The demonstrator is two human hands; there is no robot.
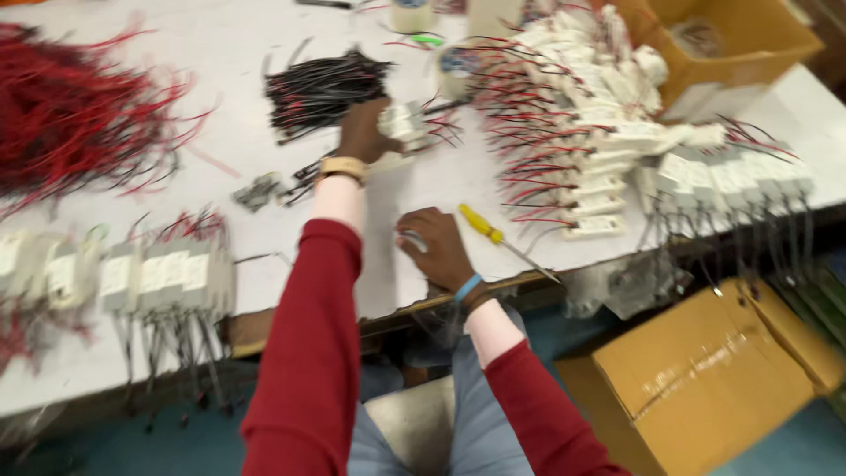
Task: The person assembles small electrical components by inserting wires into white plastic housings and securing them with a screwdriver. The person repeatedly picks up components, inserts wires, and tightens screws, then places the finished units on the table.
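Note:
My left hand [363, 130] reaches far across the white table [220, 53] and grips a small white wired unit [403, 123] next to a bundle of black wires [322, 88]. A tan watch sits on that wrist. My right hand [436, 249] rests near the table's front edge, closed over a small white part [412, 240]. A yellow-handled screwdriver [493, 234] lies just right of it. Both sleeves are red. The picture is blurred by motion.
A heap of white units with red and black leads [582, 106] fills the right side. More units [159, 278] line the left front edge. Red wires [70, 110] pile at far left. Cardboard boxes stand at upper right [749, 44] and on the floor [705, 379].

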